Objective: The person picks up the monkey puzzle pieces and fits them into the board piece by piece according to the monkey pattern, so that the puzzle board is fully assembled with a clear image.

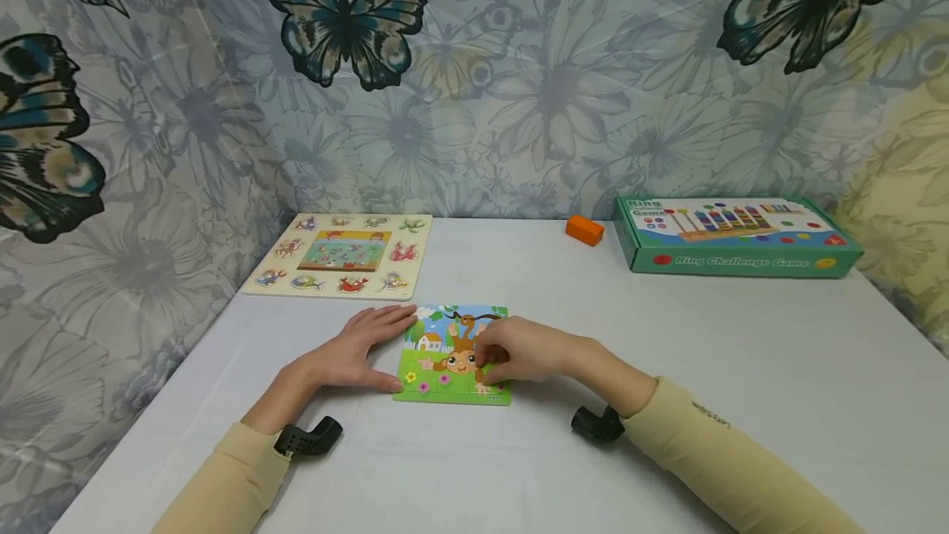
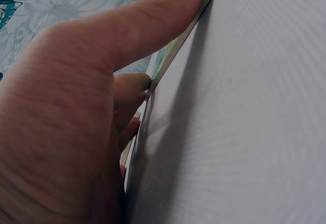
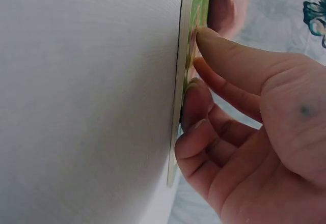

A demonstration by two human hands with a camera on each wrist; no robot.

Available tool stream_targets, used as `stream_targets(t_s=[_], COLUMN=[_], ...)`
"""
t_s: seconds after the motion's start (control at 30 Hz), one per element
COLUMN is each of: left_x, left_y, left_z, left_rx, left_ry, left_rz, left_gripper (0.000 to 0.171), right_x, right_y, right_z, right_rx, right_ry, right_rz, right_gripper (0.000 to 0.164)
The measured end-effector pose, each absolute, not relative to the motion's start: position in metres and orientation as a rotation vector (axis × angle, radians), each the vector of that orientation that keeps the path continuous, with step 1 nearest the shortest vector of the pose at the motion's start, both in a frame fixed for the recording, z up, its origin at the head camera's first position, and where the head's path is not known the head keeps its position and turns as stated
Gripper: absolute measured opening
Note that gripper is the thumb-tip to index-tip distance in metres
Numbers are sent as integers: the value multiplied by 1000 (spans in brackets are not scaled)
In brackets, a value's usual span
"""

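Observation:
A small square picture puzzle (image 1: pixel 445 390) with a monkey, a house and flowers lies flat on the table. My left hand (image 1: pixel 357 353) rests at its left side, fingers stretched toward the top left corner and thumb at the lower left. In the left wrist view the thumb (image 2: pixel 147 23) lies along the puzzle's edge. My right hand (image 1: pixel 530 350) is over the puzzle's right half with its fingers bent. In the right wrist view the thumb (image 3: pixel 229 51) and forefinger pinch at a puzzle piece on the board's face; the piece is mostly hidden by the fingers.
Behind my left hand lies a wooden board (image 1: pixel 404 274) with sea-animal pieces around a picture. An orange block (image 1: pixel 584 230) sits at the back, left of a green Ring Challenge Game box (image 1: pixel 652 260). A butterfly-patterned cloth (image 1: pixel 519 105) rises behind the white table (image 1: pixel 704 336).

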State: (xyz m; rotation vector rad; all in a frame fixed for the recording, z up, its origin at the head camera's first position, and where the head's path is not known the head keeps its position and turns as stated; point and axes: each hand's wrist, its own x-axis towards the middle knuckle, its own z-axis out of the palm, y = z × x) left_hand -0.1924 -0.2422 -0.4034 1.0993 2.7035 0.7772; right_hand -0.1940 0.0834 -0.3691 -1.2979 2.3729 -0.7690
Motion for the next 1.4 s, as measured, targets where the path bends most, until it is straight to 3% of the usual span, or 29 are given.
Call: stream_targets(t_s=[1.17, 1.4], left_x=[-191, -192], left_y=[-243, -244], left_z=[-404, -404], left_rx=[1101, 1046], left_ry=[2688, 2697], left_rz=[792, 853], left_gripper=[100, 92], right_x=[-196, -200], right_y=[96, 109], right_z=[-364, -358], right_rx=[-1255, -1215], right_ry=[2319, 2355], right_rz=[-865, -892], right_gripper=[21, 23])
